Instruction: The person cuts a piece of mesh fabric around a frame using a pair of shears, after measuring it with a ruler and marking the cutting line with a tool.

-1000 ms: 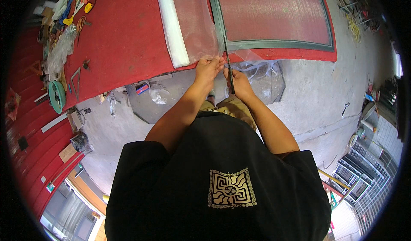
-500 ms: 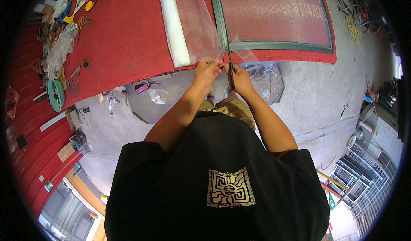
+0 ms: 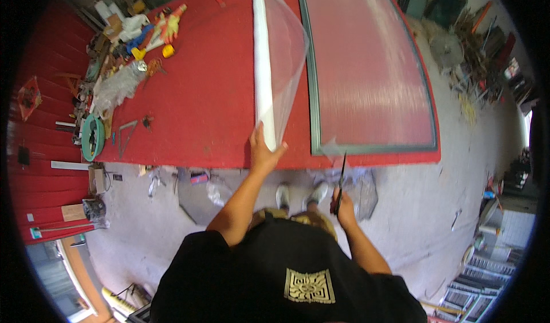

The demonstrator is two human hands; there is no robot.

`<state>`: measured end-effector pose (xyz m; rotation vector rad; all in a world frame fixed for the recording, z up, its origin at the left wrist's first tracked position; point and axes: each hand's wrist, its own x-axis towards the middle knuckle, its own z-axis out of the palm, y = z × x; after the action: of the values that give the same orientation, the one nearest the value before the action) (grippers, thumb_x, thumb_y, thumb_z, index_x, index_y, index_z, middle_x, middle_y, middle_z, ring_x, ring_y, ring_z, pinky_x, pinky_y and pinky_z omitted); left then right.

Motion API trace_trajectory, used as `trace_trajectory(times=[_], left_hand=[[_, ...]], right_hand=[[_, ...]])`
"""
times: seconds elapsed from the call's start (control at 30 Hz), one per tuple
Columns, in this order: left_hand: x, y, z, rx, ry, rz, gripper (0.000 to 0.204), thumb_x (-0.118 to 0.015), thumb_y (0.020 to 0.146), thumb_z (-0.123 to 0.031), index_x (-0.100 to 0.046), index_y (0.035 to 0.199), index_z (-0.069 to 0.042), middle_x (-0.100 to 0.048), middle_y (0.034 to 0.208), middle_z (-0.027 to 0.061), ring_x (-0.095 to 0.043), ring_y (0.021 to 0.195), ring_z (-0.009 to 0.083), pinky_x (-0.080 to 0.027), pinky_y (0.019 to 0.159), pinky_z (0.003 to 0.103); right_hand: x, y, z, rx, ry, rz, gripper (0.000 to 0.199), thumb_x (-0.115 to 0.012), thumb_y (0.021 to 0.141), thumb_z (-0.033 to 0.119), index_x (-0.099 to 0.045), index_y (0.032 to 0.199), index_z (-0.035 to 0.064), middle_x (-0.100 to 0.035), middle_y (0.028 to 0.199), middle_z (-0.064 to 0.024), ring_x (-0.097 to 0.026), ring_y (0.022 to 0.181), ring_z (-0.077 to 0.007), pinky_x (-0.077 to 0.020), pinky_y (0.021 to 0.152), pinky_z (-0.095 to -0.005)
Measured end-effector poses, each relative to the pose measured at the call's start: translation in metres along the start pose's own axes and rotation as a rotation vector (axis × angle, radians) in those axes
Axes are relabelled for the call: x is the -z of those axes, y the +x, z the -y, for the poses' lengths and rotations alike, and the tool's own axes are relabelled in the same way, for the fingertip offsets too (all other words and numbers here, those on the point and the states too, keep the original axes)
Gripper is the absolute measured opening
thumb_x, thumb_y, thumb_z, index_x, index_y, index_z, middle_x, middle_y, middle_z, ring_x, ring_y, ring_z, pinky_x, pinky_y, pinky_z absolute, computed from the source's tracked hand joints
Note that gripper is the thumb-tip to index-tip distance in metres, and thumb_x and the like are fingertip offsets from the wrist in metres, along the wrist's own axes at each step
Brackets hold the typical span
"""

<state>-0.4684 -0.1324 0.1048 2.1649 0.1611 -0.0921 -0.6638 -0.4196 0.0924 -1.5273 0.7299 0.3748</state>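
Note:
A roll of clear mesh sheet (image 3: 264, 65) lies on the red table (image 3: 200, 99), its loose end curling up. My left hand (image 3: 262, 151) grips the near end of the roll at the table's front edge. My right hand (image 3: 342, 201) holds black scissors (image 3: 340, 181), blades pointing up toward the table edge, away from the sheet. A grey-green framed screen panel (image 3: 369, 71) lies flat to the right of the roll, with a cut flap of mesh at its near left corner.
Tools, a green tape coil (image 3: 91, 136), gloves and plastic wrap (image 3: 117, 88) crowd the table's left end. Scrap plastic and offcuts (image 3: 197, 191) lie on the concrete floor by my feet. Clutter and metal frames (image 3: 481, 53) stand at the right.
My hands have come apart: the left has lifted the roll's end and swung the mesh left off the frame, the right has drawn back with the scissors. The view has tilted up.

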Motion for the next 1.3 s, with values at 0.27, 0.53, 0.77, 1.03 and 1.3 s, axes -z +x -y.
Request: trace_trajectory(times=[0.27,0.53,0.77,1.03,1.3], left_hand=[[-0.017,0.025,0.002,0.278,0.244,-0.099,0.087,-0.08,0.091,-0.032,-0.038,0.165,-0.014,-0.047,0.16,0.0249,-0.044,0.149,0.046,-0.041,0.118,0.056],[-0.013,-0.032,0.14,0.569,-0.045,-0.375,0.057,-0.074,0.092,-0.018,-0.057,0.144,-0.002,-0.064,0.133,0.0259,-0.062,0.125,0.0439,-0.049,0.111,0.05],[0.021,-0.002,0.029,0.059,0.284,-0.357,0.065,-0.083,0.085,-0.029,-0.06,0.141,-0.004,-0.062,0.14,0.0204,-0.057,0.132,0.0436,-0.048,0.109,0.055],[-0.02,0.042,0.005,0.291,0.436,-0.135,0.072,-0.084,0.08,-0.025,-0.053,0.141,-0.002,-0.06,0.14,0.0243,-0.058,0.132,0.0445,-0.051,0.109,0.055],[0.163,0.091,0.053,-0.001,0.915,-0.525,0.058,-0.08,0.079,-0.015,-0.061,0.133,-0.008,-0.065,0.123,0.02,-0.065,0.115,0.0415,-0.057,0.092,0.055]], right_hand=[[0.002,-0.02,0.009,-0.004,0.107,0.096,0.032,-0.05,0.112,0.032,-0.048,0.084,0.0156,-0.048,0.063,-0.0008,-0.047,0.048,-0.0151,-0.0409,0.047,-0.0322],[0.007,-0.032,-0.009,-0.015,0.077,0.1,0.041,-0.064,0.108,0.047,-0.057,0.089,0.0115,-0.05,0.066,0.0016,-0.049,0.054,-0.0133,-0.0415,0.052,-0.0323],[0.012,-0.029,-0.018,-0.018,0.129,0.116,0.024,-0.056,0.109,0.027,-0.052,0.089,0.0138,-0.05,0.066,0.0005,-0.05,0.054,-0.0135,-0.0413,0.05,-0.0309],[0.002,-0.036,0.0,0.06,0.023,0.151,0.022,-0.057,0.109,0.028,-0.054,0.092,0.0145,-0.05,0.067,0.0008,-0.05,0.053,-0.0135,-0.0428,0.05,-0.031],[0.023,-0.049,-0.052,0.068,-0.315,-0.053,0.037,-0.067,0.105,0.044,-0.064,0.095,0.0081,-0.058,0.073,-0.001,-0.057,0.062,-0.0148,-0.0467,0.058,-0.0329]])
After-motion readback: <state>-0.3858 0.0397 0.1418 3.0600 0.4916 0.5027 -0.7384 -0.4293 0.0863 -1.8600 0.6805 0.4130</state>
